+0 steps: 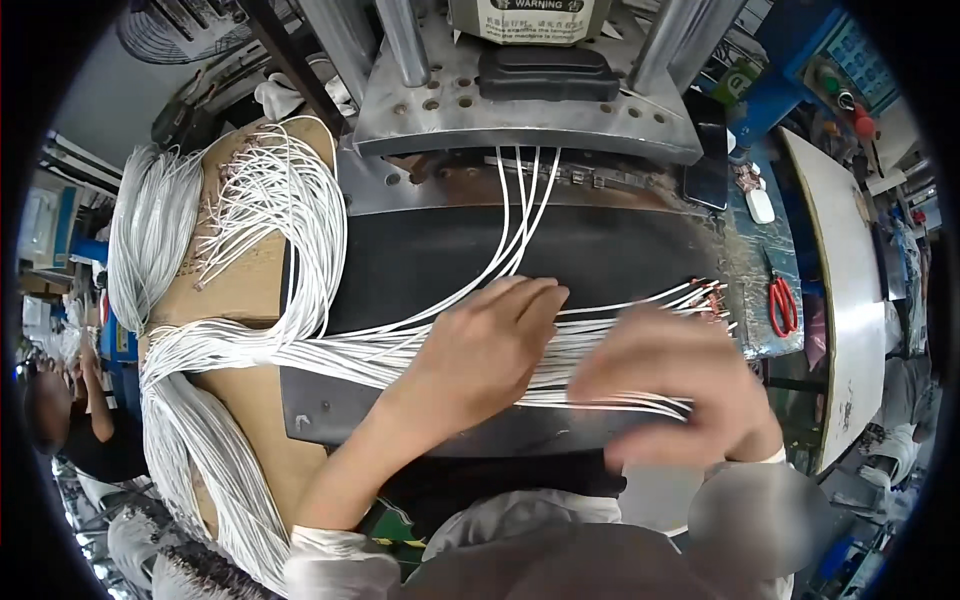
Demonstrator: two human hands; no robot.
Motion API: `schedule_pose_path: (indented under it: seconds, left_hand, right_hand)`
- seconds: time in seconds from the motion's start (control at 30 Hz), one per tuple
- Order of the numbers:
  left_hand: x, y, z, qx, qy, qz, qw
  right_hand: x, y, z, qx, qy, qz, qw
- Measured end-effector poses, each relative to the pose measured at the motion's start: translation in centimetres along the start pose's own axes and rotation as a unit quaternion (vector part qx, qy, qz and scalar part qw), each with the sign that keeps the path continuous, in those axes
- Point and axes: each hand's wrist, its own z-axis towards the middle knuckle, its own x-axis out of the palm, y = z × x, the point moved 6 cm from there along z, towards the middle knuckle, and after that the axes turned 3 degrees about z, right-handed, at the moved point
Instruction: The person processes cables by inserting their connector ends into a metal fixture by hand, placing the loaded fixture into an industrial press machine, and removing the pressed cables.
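Note:
A thick bundle of thin white cables point(330, 357) runs across the black work surface from left to right. My left hand point(490, 345) lies over the bundle near its middle, fingers curled down onto the cables, their tips partly hidden. Over the right part of the bundle hovers my right hand point(685, 385), smeared by motion; whether it holds a cable cannot be made out. Reddish stripped or fitted cable ends point(712, 300) fan out beyond it. Several separate white cables point(522, 215) curve up from the bundle, their far ends hidden under the metal press plate point(520, 132).
Metal posts point(403, 45) rise from the press. On cardboard point(262, 270) at left lie looped cables with bare ends point(300, 190) and a greyish coil point(155, 235). Red-handled scissors point(783, 305), a white plastic piece point(760, 205) and a dark phone-like slab point(706, 165) are at right.

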Motion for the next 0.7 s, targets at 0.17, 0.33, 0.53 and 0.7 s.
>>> schedule_pose_path:
  seconds: [0.17, 0.33, 0.53, 0.7]
  left_hand:
    - [-0.5, 6.7, -0.1, 0.016, 0.013, 0.171, 0.985]
    - [-2.3, 11.3, 1.1, 0.053, 0.013, 0.295, 0.954]
    - [-3.6, 9.6, 1.8, 0.045, 0.041, 0.182, 0.981]
    - [-3.8, 5.3, -0.1, -0.044, 0.205, -0.043, 0.977]
  right_hand:
    - [-1.3, -6.6, -1.1, 0.154, -0.006, -0.14, 0.978]
    - [1.9, -4.3, -3.3, 0.2, 0.162, -0.325, 0.91]
    - [-1.6, -4.5, -7.5, 0.284, 0.138, -0.409, 0.856]
    - [-5.4, -5.0, -10.4, 0.285, 0.117, -0.384, 0.87]
